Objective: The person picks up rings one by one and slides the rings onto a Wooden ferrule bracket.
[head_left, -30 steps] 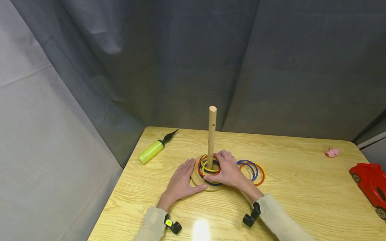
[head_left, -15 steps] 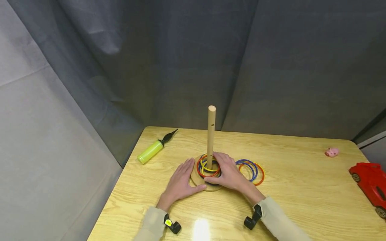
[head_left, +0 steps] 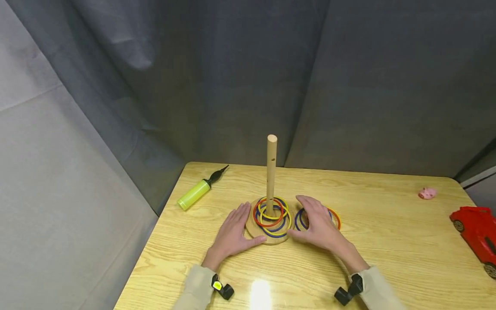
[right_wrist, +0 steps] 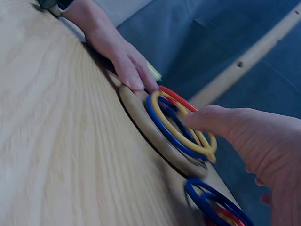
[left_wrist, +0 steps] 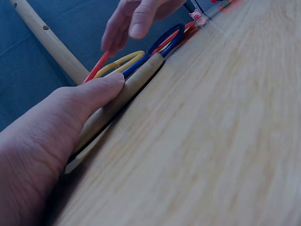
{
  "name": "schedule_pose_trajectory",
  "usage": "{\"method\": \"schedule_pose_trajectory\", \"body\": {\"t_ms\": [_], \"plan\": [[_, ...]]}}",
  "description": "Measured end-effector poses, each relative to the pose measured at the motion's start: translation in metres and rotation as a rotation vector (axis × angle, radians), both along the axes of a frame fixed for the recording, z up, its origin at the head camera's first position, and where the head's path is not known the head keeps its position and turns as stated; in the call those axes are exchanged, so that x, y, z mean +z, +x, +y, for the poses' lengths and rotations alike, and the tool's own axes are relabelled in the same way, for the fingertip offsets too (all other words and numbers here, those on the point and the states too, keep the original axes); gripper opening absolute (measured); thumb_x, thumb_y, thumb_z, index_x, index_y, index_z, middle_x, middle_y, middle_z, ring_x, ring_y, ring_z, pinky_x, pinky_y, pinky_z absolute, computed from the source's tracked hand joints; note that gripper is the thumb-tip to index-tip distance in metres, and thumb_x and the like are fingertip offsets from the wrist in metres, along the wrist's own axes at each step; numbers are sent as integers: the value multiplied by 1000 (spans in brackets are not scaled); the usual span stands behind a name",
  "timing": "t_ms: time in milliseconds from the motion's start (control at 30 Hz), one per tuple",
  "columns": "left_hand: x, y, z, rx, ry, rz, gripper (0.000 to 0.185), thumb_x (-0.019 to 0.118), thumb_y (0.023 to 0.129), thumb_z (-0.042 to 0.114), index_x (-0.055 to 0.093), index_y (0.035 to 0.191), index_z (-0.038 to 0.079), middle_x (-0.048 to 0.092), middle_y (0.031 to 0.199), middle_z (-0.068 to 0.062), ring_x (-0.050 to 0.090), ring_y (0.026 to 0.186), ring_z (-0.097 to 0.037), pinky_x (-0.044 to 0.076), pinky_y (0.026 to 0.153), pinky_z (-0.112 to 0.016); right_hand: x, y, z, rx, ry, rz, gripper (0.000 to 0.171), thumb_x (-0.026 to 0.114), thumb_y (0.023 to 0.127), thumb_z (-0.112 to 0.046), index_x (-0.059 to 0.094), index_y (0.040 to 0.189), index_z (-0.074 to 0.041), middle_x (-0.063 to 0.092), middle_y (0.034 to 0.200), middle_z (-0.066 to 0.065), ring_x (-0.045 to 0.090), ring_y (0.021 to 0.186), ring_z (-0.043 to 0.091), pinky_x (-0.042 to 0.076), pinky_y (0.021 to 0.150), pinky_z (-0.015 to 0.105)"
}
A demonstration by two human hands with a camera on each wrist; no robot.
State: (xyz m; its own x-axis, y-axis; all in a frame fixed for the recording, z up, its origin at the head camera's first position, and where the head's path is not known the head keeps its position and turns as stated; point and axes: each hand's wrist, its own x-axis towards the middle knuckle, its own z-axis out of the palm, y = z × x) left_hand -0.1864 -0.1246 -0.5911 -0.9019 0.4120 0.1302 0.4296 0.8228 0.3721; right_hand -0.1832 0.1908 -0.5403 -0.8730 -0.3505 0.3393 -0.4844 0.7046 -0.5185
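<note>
A wooden peg (head_left: 271, 176) rises from a round wooden base (head_left: 251, 224) on the table. Several thin rings lie loosely overlapped around its foot, among them a red ring (head_left: 254, 215), a yellow ring (left_wrist: 134, 57) and a blue ring (right_wrist: 157, 120). My left hand (head_left: 231, 236) rests on the base's left and front rim, thumb and straight fingers spread along it. My right hand (head_left: 319, 226) is held right of the base with thumb and fingers apart, nothing between them. Partly hidden under it lies a second group of rings (head_left: 339, 218) in blue, red and yellow.
A yellow-green hand pump (head_left: 194, 195) with a black nozzle lies at the back left. At the far right are a pink pig figure (head_left: 427, 193) and a red toy car (head_left: 475, 234). A dark curtain (head_left: 248, 86) hangs behind the table (head_left: 372, 202).
My right hand has let go of the rings around the peg and moved right, over the second group. The rings it covered now show. My left hand has stayed on the base.
</note>
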Motion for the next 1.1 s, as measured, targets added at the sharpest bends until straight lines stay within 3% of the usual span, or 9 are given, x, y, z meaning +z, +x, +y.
{"method": "schedule_pose_trajectory", "body": {"t_ms": [433, 867, 1100], "plan": [[0, 0, -1, -3, 4, 18, 122, 50, 83, 92, 19, 168, 9, 20, 174, -5, 16, 161, -24, 20, 131, -46, -12, 2, 44, -100, 120, -1, 109, 93, 68, -58, 50, 149, 1, 51, 148, 24, 41, 140, 46, 33, 110, 69], [-1, 0, 0, 3, 3, -1, 124, 49, 82, 93, 18, 168, 10, 19, 175, -4, 14, 162, -21, 17, 131, -43, -21, 6, 46, -150, 171, -2, 102, 94, 64, -60, 60, 139, 0, 58, 125, 19, 49, 122, 42, 40, 100, 63], [-2, 0, 0, 10, -2, -14, 124, 48, 82, 94, 16, 169, 12, 17, 175, -2, 11, 162, -18, 14, 132, -40, -23, 4, 46, -160, 182, 24, 99, 92, 61, -65, 64, 130, 1, 58, 118, 15, 49, 118, 38, 39, 100, 60]]}}
